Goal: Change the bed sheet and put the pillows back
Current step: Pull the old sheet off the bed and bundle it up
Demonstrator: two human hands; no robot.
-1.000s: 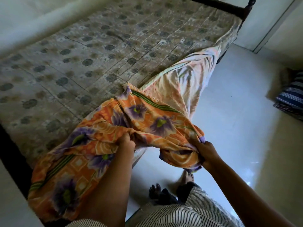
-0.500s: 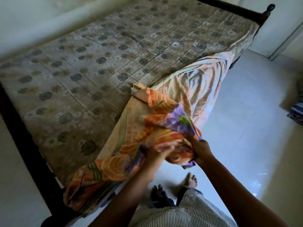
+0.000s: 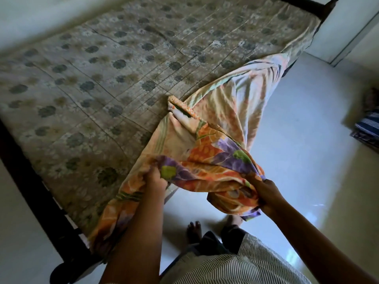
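Head view, single camera.

**Position.** The bed sheet (image 3: 207, 160), orange with purple flowers, is bunched along the floor-side edge of the bed. One end trails toward the bed's far corner under the bedpost (image 3: 330, 2). The other end droops over the bed's near corner, against the dark bed frame (image 3: 30, 181). The mattress (image 3: 98, 78), in grey-green floral ticking, is bare everywhere else.

**Hands.**
- The left hand (image 3: 155, 181) has its fingers curled into a gathered fold at the bed's edge.
- The right hand (image 3: 265, 194) clutches a thicker wad of sheet out past the bed's edge, above the floor (image 3: 303, 165).
- The two hands are apart, with cloth slung between them.

**Why held so (judgement).** This looks like the stripping step. Taking the sheet hand over hand into a bundle keeps it off the floor and draws the far end along the bed. The far end looks draped rather than tucked, though I cannot tell for certain.

**No pillows identified.** A striped bundle (image 3: 367, 125) lies on the floor well away from the bed. I cannot tell what it is.

**Change.**
- Half a second ago the hands met at one point on the bundle. Now they have parted, the left reaching back along the bed's edge for fresh cloth.
- A second ago a broad patch of sheet covered the bed's near corner. It has since narrowed to a strip.
- The far end has not visibly shifted.
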